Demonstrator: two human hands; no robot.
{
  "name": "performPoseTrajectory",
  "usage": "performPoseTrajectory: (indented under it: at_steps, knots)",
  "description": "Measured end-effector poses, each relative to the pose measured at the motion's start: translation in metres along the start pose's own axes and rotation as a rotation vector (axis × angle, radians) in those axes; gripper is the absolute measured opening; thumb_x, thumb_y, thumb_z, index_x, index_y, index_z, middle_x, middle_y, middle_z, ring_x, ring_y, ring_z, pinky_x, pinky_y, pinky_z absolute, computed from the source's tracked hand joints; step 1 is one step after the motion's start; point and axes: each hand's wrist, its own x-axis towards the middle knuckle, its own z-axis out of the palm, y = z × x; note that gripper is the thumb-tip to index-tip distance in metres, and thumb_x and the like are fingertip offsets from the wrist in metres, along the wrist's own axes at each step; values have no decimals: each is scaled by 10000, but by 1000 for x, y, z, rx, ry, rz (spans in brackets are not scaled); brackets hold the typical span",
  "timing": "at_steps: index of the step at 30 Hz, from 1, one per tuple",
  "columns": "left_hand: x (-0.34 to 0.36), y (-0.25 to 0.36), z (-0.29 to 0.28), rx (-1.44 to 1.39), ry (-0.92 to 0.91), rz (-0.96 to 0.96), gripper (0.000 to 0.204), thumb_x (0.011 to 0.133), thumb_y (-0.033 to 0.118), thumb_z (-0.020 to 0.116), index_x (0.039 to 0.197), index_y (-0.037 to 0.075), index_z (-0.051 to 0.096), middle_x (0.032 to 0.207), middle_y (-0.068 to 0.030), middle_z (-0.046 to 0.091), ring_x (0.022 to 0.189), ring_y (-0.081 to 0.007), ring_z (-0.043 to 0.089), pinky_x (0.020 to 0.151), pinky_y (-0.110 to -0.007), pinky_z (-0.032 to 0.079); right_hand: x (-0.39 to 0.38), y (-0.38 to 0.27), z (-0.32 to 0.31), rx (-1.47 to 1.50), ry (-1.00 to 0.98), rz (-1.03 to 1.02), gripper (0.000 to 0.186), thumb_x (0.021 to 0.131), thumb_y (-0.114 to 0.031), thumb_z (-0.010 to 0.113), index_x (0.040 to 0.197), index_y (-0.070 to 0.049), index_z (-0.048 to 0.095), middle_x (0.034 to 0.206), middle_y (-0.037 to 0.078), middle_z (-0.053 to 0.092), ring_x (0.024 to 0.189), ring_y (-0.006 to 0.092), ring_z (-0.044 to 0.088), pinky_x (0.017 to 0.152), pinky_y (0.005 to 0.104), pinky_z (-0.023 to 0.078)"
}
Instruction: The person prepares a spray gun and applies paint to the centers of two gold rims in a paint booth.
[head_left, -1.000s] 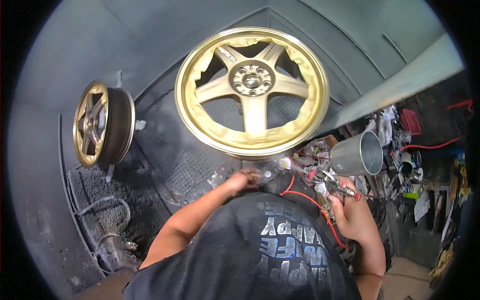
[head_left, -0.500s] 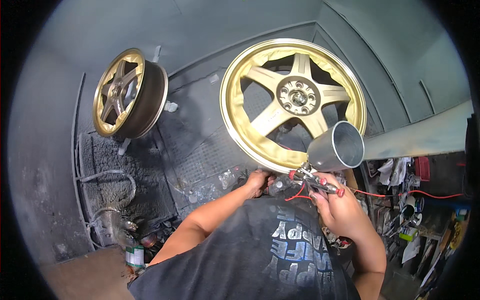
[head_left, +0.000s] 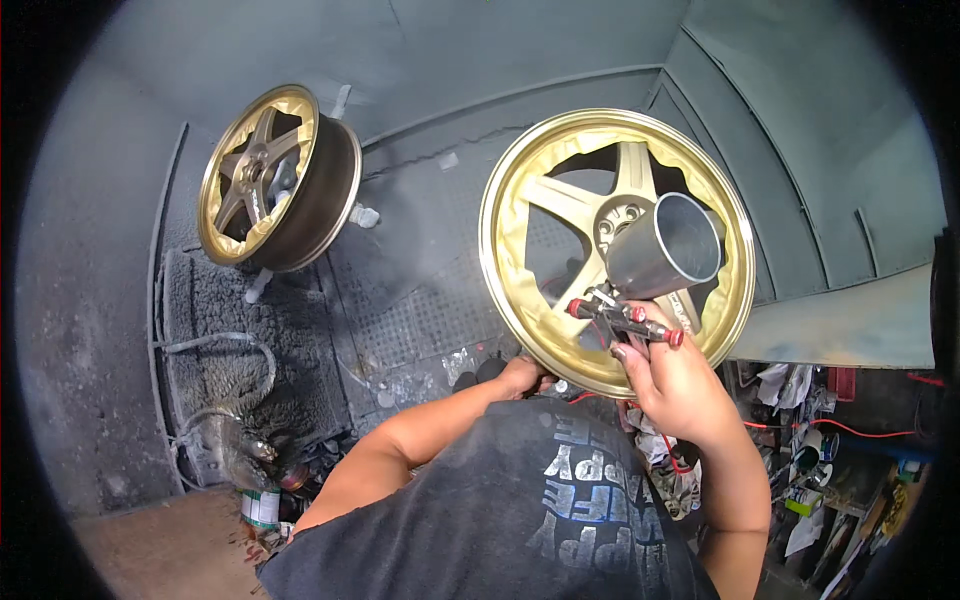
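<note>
As gold wheel [head_left: 606, 222] turns, spray gun [head_left: 614, 305] crosses its face

While a second wheel [head_left: 255, 171] stands untouched at the upper left of the frame, activity lies right of centre. At lower centre, the left hand [head_left: 522, 376] is at the gold wheel's lower rim, fingers partly hidden; whether it grips or merely touches cannot be told. Right of centre, the gold wheel's lettered spoke has swung from lower left to lower right. The gun's metal cup [head_left: 650, 255], over the lower rim half a second ago, now overlaps the hub. The right hand [head_left: 672, 385] is closed round the gun. Judgement: a fresh section of the face is presented to the gun; paint flow is unconfirmed.
</note>
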Motion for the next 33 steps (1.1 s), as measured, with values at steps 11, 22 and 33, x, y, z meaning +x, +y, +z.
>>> performPoseTrajectory:
  at_steps: [11, 22, 33]
  knots:
    - [-2, 27, -9, -12, 64, -132, 143, 969, 61, 574, 1055, 29, 684, 804, -17, 639, 623, -105, 534, 561, -240, 467, 5, -1, -19, 226, 38, 263, 344, 970, 11, 510, 1302, 100, 483, 1170, 202, 613, 997, 295, 676, 853, 376, 519]
    - [12, 38, -83, 362, 258, -79, 223, 1004, 136, 509, 909, 46, 690, 762, -37, 645, 554, -128, 510, 491, -291, 419, 27, -2, -15, 110, 30, 167, 226, 941, -7, 555, 1133, 108, 587, 1201, 249, 586, 1046, 433, 602, 921, 437, 481]
    - [59, 96, -103, 174, 401, 393, 322, 1069, 272, 442, 1139, 42, 656, 993, -83, 722, 846, -189, 689, 734, -332, 558, 46, 6, -22, 64, 276, 263, 288, 978, -20, 523, 1254, 56, 495, 1023, 242, 631, 876, 436, 636, 782, 458, 498]
